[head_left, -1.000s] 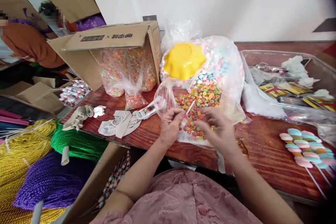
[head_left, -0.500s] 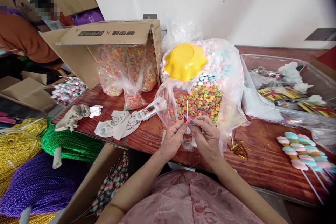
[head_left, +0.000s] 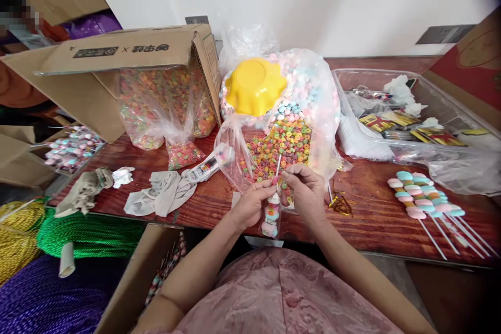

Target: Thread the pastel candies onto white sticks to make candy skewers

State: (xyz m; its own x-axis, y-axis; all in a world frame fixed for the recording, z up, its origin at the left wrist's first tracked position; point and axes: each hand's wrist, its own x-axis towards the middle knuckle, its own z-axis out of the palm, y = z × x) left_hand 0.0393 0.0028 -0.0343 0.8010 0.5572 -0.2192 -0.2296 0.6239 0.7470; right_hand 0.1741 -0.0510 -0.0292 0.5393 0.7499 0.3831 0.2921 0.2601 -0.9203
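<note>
My left hand (head_left: 250, 203) and my right hand (head_left: 307, 190) meet over the table's front edge, both pinched on a white stick (head_left: 277, 164) that points up. Below the fingers hangs a short stack of pastel candies (head_left: 271, 214) on that stick. Just behind my hands lies an open clear bag of colourful ring candies (head_left: 284, 141). A yellow bowl (head_left: 254, 86) rests upside down on a bag of pastel sweets (head_left: 313, 83).
A tipped cardboard box (head_left: 117, 57) holds bags of ring candy. Finished candy skewers (head_left: 418, 198) lie at the right. A clear tray (head_left: 450, 109) holds packets. Cloths (head_left: 160, 195) and a tube (head_left: 205, 167) lie left. Green cord (head_left: 86, 232) and purple cord (head_left: 35, 297) sit below; a box (head_left: 136, 282) holds skewers.
My right hand came back from the ring candy bag to join the left on the stick. The candy stack now hangs lower below my fingers. The view shifted right.
</note>
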